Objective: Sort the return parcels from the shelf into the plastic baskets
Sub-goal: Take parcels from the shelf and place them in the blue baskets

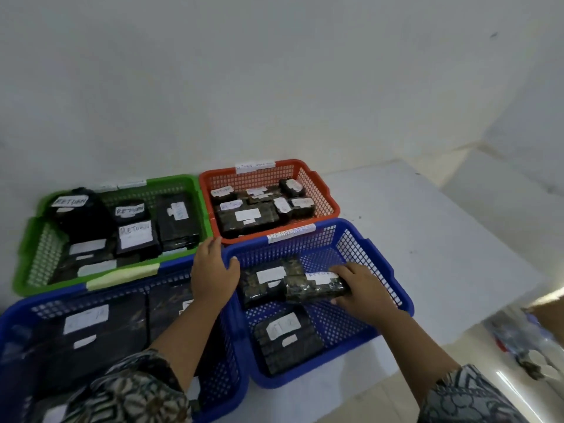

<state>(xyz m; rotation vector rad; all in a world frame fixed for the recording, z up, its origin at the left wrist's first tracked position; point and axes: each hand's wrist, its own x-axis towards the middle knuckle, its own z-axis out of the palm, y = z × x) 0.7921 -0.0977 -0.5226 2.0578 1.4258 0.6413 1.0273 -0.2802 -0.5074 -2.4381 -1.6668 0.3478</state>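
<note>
My right hand [363, 290] grips a small black bubble-wrapped parcel [311, 290] with a white RETURN label, low inside the right blue basket [384, 270]. Two more black parcels lie in that basket: one [262, 283] touching the held parcel on its left, another [287, 340] nearer me. My left hand [213, 271] rests on the basket's left rim, thumb hooked inside the wall. A larger blue basket [18, 319] at the lower left holds big black parcels.
A green basket [33, 242] at the back left and an orange basket [323, 190] at the back right each hold several labelled black parcels. All baskets stand on a white surface [442, 245] against a white wall. Pale tiled floor shows at the lower right.
</note>
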